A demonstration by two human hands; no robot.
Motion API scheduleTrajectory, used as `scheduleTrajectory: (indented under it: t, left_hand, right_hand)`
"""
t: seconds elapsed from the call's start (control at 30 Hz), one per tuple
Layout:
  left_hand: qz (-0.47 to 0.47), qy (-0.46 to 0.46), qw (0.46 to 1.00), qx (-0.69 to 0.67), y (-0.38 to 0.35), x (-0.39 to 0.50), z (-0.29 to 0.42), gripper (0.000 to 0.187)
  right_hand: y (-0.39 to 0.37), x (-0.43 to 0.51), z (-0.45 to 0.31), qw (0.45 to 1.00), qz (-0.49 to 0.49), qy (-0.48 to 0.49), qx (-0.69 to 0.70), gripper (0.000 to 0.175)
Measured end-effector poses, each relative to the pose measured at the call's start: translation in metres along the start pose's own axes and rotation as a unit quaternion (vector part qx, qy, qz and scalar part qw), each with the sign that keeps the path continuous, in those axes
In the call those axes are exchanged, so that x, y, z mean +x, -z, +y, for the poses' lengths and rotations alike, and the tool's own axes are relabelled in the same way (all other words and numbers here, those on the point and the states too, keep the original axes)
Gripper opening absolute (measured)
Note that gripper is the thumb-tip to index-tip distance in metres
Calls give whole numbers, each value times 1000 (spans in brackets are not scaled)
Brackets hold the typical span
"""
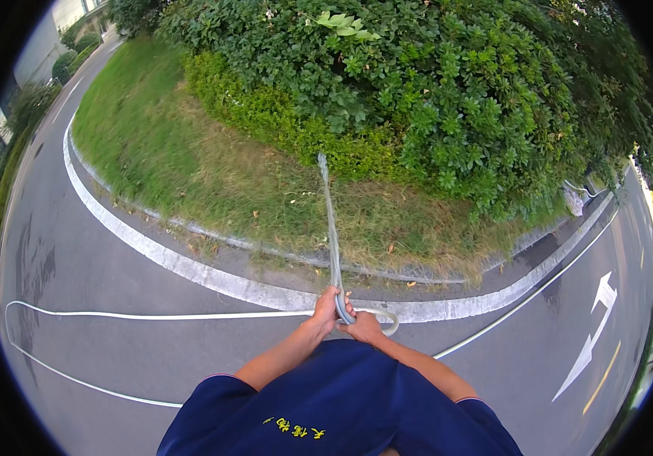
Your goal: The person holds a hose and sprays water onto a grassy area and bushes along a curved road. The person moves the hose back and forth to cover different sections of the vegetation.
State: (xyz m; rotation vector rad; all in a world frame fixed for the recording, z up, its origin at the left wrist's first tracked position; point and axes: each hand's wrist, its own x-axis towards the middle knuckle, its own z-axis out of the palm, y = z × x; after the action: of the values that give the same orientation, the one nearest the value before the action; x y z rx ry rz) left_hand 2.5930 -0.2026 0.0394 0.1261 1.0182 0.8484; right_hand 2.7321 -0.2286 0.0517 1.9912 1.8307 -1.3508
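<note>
My left hand (325, 308) grips a pale garden hose (342, 309) near its outlet. Just below and to the right, my right hand (363, 327) is closed around the same hose, where it bends. A stream of water (332, 228) leaves the outlet, passes over the grass (235, 188) and reaches the low yellow-green hedge (281, 117). From my hands the hose loops to the right, then runs left across the asphalt and turns back at the far left. The outlet itself is partly covered by my left fingers.
A curved stone curb (212, 235) edges the planted bed, with a white painted line (150, 249) on the road outside it. Dense taller shrubs (463, 114) stand behind the hedge. On the right, another hose length (526, 306) lies along the road near a white arrow marking (589, 336).
</note>
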Motion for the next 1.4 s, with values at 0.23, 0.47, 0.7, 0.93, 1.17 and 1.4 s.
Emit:
scheduleTrajectory:
  t: [0.23, 0.47, 0.7, 0.93, 1.17, 1.4]
  left_hand:
    - [3, 15, 1000, 8, -3, 14, -12, 30]
    - [0, 26, 1000, 16, -11, 21, -21, 30]
    - [-18, 38, 998, 49, -25, 24, -27, 29]
    - [-23, 70, 995, 66, -45, 21, -31, 28]
    - [-32, 105, 992, 57, -38, 33, -49, 22]
    - [8, 57, 998, 30, -35, 23, -46, 32]
  right_hand:
    - [-2, 0, 13, 1000, 16, -4, 8, 58]
    - [-3, -2, 28, 999, 23, -22, 24, 61]
    - [-4, -5, 42, 997, 35, -49, 52, 62]
    - [-5, -15, 54, 991, 66, -75, 85, 57]
    - [-24, -11, 73, 990, 64, -91, 86, 54]
    - [-23, -6, 67, 992, 47, -69, 89, 55]
